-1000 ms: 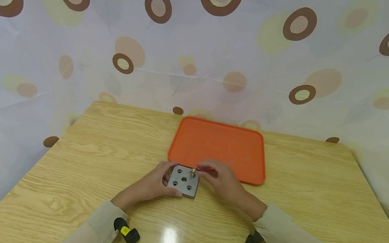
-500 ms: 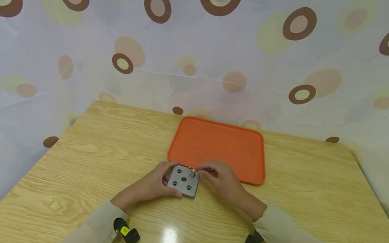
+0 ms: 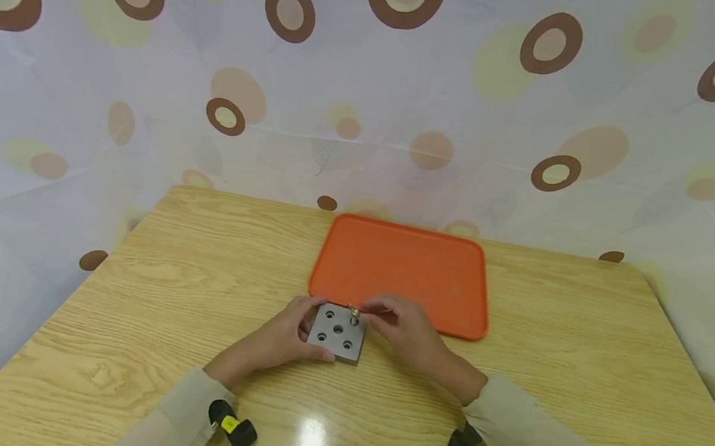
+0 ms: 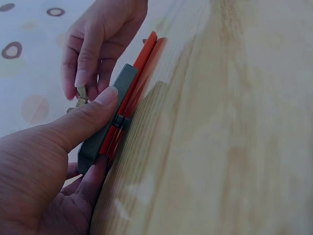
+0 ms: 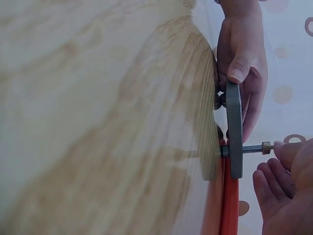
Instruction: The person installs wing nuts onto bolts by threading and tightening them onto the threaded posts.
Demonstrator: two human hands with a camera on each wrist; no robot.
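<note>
A square grey metal plate [image 3: 335,342] with several holes lies at the near edge of the orange tray. Thumb and fingers of my left hand [image 3: 280,337] grip its left side. A brass-headed wing screw [image 3: 354,315] stands upright in the plate's far right hole. My right hand [image 3: 407,332] has its thumb and fingertips at the wing of this screw. In the right wrist view, a length of threaded shank [image 5: 253,149] shows between the plate and the brass head. Small dark feet [image 5: 224,151] show under the plate.
The orange tray [image 3: 403,260] lies flat behind the hands on the wooden table [image 3: 202,254]. A patterned cloth [image 3: 374,103] hangs behind the table's far edge. Black wrist devices sit at both sleeves.
The wing of the screw has turned a little under my right fingers. The plate and my left hand have stayed in place.
</note>
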